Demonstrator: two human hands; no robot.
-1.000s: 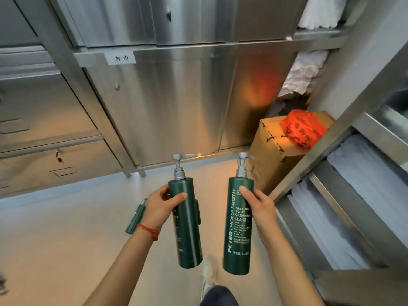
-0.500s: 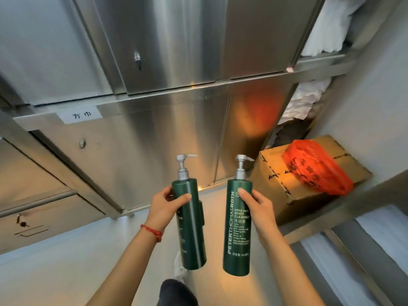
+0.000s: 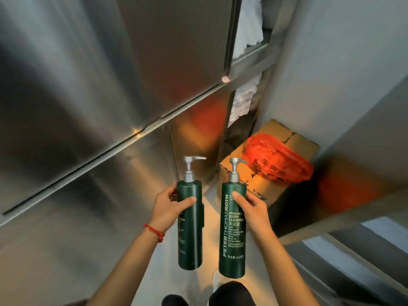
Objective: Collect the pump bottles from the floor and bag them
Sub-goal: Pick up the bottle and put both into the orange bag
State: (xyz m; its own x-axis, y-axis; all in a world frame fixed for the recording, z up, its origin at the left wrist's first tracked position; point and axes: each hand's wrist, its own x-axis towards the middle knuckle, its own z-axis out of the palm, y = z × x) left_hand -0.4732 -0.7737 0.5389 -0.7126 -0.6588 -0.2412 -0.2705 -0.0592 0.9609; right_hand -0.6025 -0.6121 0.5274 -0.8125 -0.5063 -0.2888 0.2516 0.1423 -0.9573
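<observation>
Two dark green pump bottles with silver pumps are held upright in front of me, side by side and a little apart. My left hand (image 3: 169,206) grips the left pump bottle (image 3: 190,237) near its shoulder. My right hand (image 3: 251,208) grips the right pump bottle (image 3: 231,244), which has white "Body Cleanser" lettering on its label. A red plastic bag (image 3: 276,160) lies crumpled on top of a cardboard box (image 3: 258,186) just beyond the right bottle. No bottle on the floor is in view.
Stainless steel cabinet doors (image 3: 99,107) fill the left and centre. White linen (image 3: 245,100) is stacked on open shelves behind the box. A metal shelf frame (image 3: 344,217) crosses the right side. Pale floor and my dark shoes (image 3: 229,292) show at the bottom.
The view has swung to the right and closer to the cabinets; the box with the red bag now sits nearer the centre. Both hands keep the same hold on the bottles.
</observation>
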